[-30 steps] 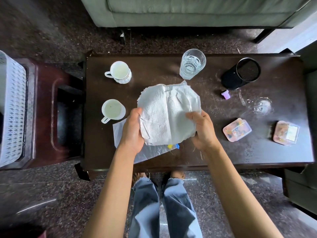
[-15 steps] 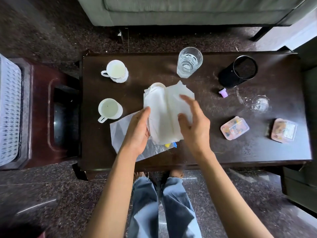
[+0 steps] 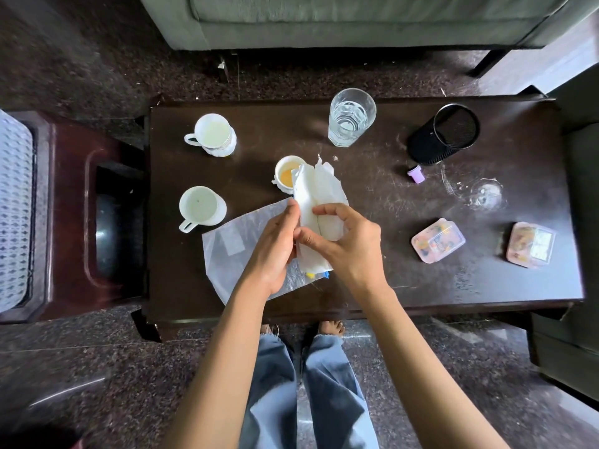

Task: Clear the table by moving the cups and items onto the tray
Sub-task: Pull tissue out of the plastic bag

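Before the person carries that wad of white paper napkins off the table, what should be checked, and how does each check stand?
1. Grip on the folded white paper napkins: ok, the left hand and right hand both pinch them.
2. Napkins clear of the small white cup of orange liquid: cannot tell, their far end overlaps its rim in this view.
3. Room on the white perforated tray: cannot tell, only its edge shows at the left.
4. Cups off the dark wooden table: not ok, the near white mug, far white mug and clear water glass stand on it.
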